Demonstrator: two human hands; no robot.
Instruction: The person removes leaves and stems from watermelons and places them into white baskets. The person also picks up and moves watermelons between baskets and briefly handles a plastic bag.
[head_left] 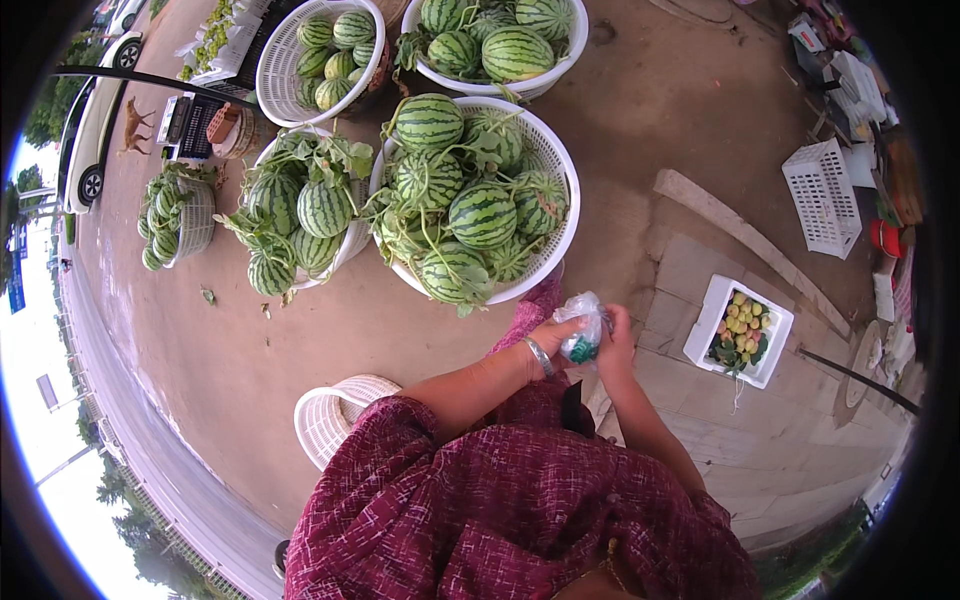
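Both my hands are together in front of my body, holding a crumpled clear plastic bag [583, 325] with green print on it. My left hand [553, 336], with a silver bangle at the wrist, closes on the bag's left side. Against its right side my right hand [617, 343] is pressed, fingers bent. Whether anything is inside the bag I cannot tell. Just beyond my hands stands a round white basket [566, 215] heaped with striped watermelons [482, 215] and vines.
More white baskets of watermelons [325, 208] stand farther off and to the left. An overturned-looking white basket [318, 425] is by my left elbow. To the right sit a white foam box [707, 310] of yellow-red fruit and a white crate [822, 198]. A dog [135, 127] stands far left.
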